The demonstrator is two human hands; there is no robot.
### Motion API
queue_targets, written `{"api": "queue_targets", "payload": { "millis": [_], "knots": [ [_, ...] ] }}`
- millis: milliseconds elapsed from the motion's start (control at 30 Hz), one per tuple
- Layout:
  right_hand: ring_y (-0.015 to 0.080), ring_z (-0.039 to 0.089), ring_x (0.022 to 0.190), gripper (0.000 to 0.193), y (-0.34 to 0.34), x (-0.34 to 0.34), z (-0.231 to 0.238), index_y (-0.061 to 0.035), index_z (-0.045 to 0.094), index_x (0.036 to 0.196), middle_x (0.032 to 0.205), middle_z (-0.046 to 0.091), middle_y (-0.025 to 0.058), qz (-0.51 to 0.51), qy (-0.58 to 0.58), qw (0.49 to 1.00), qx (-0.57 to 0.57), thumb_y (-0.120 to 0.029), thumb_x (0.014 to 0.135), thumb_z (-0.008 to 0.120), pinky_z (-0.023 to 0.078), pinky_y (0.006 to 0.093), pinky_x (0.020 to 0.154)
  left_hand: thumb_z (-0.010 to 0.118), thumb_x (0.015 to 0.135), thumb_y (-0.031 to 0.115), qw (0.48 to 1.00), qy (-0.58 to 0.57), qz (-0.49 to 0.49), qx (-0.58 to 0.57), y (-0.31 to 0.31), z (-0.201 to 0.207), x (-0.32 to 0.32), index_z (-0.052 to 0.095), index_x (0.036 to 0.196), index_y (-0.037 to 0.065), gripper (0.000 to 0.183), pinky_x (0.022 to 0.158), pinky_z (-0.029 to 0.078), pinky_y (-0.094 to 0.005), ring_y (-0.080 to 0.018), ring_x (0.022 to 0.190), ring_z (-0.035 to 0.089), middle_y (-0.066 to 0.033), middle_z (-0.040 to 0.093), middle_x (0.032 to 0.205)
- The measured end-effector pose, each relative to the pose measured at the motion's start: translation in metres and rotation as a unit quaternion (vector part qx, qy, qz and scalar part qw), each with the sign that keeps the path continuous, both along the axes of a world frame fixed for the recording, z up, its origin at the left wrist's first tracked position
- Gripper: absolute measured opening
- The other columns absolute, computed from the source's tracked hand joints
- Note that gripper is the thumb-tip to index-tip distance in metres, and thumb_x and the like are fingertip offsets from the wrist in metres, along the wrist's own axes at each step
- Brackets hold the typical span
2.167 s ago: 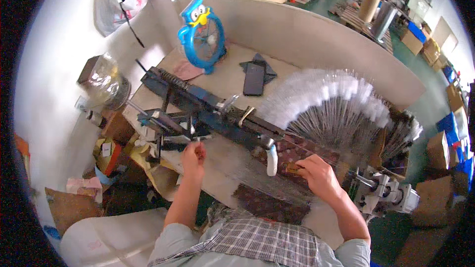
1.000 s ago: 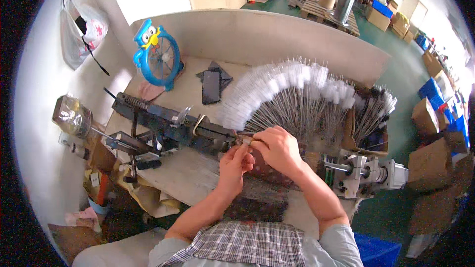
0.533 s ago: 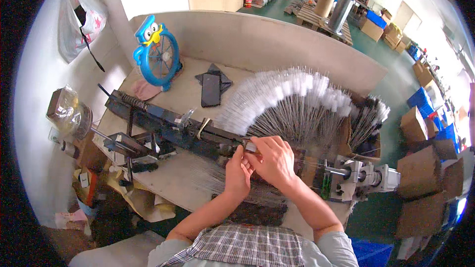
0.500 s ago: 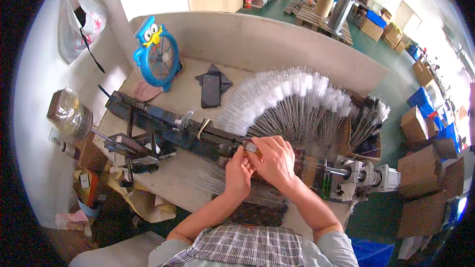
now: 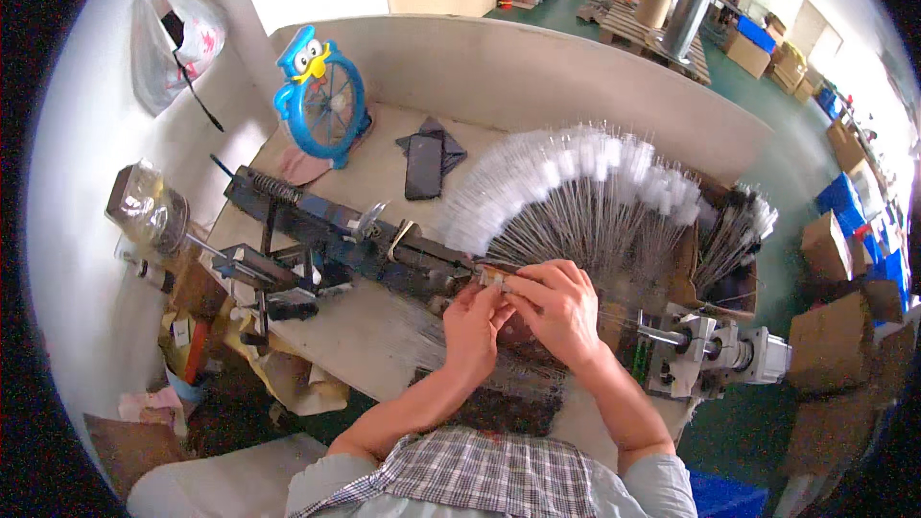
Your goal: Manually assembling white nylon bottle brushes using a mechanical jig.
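Note:
Both hands meet over the middle of the bench, at the right end of a long dark metal fixture (image 5: 336, 235). My left hand (image 5: 472, 326) has its fingers bent and pressed together around something small. My right hand (image 5: 556, 312) pinches from the other side, thumb and fingertips close to the left ones. A small pale piece shows between the fingertips; its kind is too small to make out. Just beyond the hands fans out a large bundle of white-tipped wire brushes (image 5: 576, 201). Loose thin wires (image 5: 403, 317) lie by the left wrist.
A motor unit with a metal shaft (image 5: 710, 350) stands at the bench's right end. Beside the brushes is a carton of dark-tipped brushes (image 5: 734, 249). A phone (image 5: 424, 165) and a blue duck-shaped fan (image 5: 326, 101) sit at the back, before a low partition (image 5: 576, 72).
The view has shifted, so the bench appears slightly further right. My right fingers have drawn back a little from the left ones, uncovering more of the small piece.

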State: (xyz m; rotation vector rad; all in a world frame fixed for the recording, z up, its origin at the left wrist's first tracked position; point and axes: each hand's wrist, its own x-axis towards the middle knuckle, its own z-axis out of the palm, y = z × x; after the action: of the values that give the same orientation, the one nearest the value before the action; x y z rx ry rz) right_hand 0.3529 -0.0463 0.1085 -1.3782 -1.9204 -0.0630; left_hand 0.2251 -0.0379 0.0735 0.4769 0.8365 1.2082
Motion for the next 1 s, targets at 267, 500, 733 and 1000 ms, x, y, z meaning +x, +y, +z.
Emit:
{"api": "queue_targets", "payload": {
  "millis": [267,500,733,1000],
  "knots": [
    [0.022,0.058,0.087,0.028,0.005,-0.017,0.007,-0.0123,0.068,0.092,0.091,0.063,0.0013,0.005,0.022,0.999,-0.038,-0.012,0.064,0.07,0.047,0.0346,0.075,0.051,0.089,0.016,0.994,-0.103,-0.017,-0.037,0.005,-0.009,-0.009,0.055,0.093,0.005,0.012,0.075,0.048,-0.0297,-0.0132,0.086,0.056,-0.0033,0.057,0.092],
    [0.0221,0.059,0.086,0.023,0.001,-0.015,0.008,-0.0119,0.069,0.089,0.092,0.064,0.0022,-0.003,0.022,0.999,-0.032,-0.014,0.066,0.071,0.047,0.0343,0.075,0.055,0.087,0.014,0.99,-0.119,0.025,-0.073,0.002,-0.003,-0.003,0.056,0.086,0.008,0.007,0.07,0.045,-0.0257,-0.0092,0.075,0.055,-0.0003,0.057,0.081],
    [0.0221,0.059,0.086,0.026,0.002,-0.017,0.009,-0.0115,0.069,0.092,0.094,0.064,0.0028,-0.007,0.021,0.999,-0.043,-0.014,0.065,0.071,0.047,0.0339,0.077,0.053,0.088,0.011,0.986,-0.153,-0.001,-0.066,0.003,-0.001,-0.007,0.057,0.088,0.006,0.006,0.075,0.047,-0.0271,-0.0111,0.079,0.057,-0.0026,0.059,0.086],
    [0.0208,0.06,0.084,0.03,0.004,-0.017,0.004,-0.0093,0.066,0.092,0.096,0.064,0.0026,-0.027,0.003,1.0,-0.006,-0.013,0.063,0.072,0.046,0.034,0.073,0.054,0.086,0.009,0.997,-0.073,0.004,-0.029,0.001,0.005,-0.001,0.053,0.085,0.006,0.003,0.07,0.048,-0.0283,-0.0127,0.075,0.057,-0.0039,0.058,0.084]
  ]
}}
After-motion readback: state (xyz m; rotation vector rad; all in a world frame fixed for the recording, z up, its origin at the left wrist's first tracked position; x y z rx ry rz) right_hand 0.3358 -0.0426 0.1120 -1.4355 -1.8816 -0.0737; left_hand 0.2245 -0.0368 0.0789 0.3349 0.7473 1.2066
